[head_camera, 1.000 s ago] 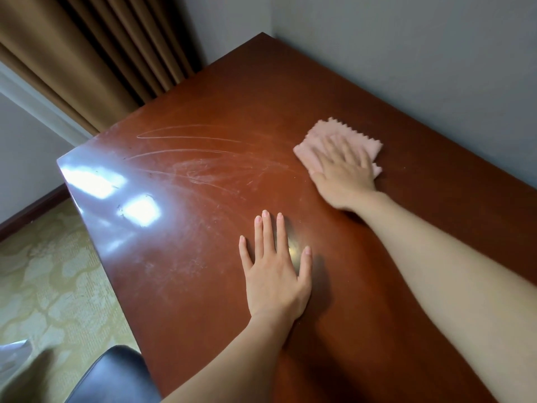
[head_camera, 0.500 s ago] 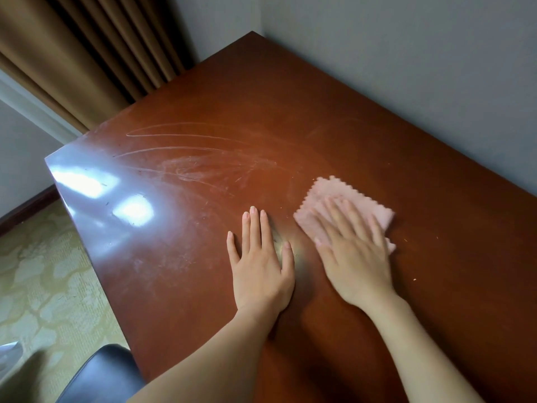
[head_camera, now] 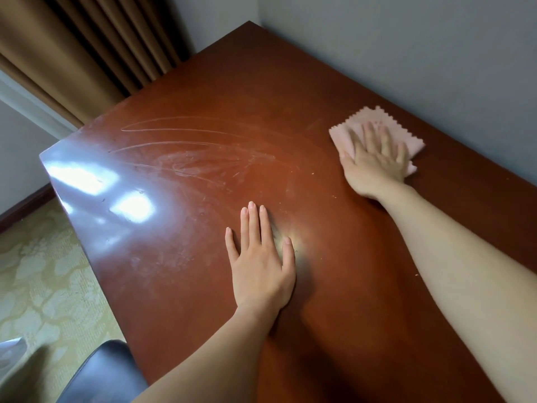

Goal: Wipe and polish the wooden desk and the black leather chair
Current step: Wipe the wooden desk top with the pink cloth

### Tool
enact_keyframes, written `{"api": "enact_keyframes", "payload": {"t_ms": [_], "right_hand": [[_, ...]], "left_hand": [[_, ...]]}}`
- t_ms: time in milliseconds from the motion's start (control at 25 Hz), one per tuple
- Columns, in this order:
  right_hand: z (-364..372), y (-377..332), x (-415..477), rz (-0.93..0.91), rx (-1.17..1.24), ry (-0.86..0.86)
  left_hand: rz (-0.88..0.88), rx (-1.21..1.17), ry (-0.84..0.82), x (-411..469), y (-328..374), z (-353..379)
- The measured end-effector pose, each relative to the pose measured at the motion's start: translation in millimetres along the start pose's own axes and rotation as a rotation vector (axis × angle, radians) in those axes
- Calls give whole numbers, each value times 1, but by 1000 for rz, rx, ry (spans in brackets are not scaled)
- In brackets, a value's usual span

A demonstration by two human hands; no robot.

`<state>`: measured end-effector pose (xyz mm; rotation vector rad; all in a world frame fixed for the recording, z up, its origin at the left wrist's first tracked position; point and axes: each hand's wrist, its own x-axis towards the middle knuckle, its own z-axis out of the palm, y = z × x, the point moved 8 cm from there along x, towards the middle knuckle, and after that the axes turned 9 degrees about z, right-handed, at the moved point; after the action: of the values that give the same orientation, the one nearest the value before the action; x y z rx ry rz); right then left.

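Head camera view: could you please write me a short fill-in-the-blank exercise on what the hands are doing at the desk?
1. The right hand presses a ____ cloth onto the wooden desk.
2. The left hand lies flat on the desk, holding ____.
3. The black leather chair shows in the lower ____ corner.
Missing words: pink; nothing; left.

The scene is softly lit from the left. Bright glare patches are reflected on the left edge of the wooden desk. A shadow is cast right of the left hand. The right hand is motion-blurred.
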<state>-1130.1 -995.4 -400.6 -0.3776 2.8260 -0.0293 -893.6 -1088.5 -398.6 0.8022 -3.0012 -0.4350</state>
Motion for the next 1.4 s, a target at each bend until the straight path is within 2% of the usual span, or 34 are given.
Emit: {"api": "enact_keyframes", "payload": {"t_ms": [160, 280, 360, 480, 640, 760, 1080, 1200, 1400], "right_hand": [[7, -77, -16, -225, -28, -50], [18, -118, -47, -407, -24, -16], [26, -122, -71, -494, -27, 10], [42, -101, -107, -517, -37, 32], [47, -56, -149, -420, 38, 136], [44, -12, -150, -295, 32, 125], [7, 102, -41, 195, 52, 49], [-2, 106, -4, 240, 77, -3], [-15, 94, 23, 208, 78, -10]], "left_hand": [[-1, 22, -3, 1, -1, 1], [-1, 15, -3, 0, -2, 1], [1, 14, -1, 0, -2, 1], [14, 6, 4, 0, -3, 2], [8, 3, 6, 0, -4, 3], [9, 26, 9, 0, -4, 2], [5, 27, 25, 0, -4, 3], [4, 21, 32, -1, -3, 4], [14, 31, 43, 0, -3, 5]]}}
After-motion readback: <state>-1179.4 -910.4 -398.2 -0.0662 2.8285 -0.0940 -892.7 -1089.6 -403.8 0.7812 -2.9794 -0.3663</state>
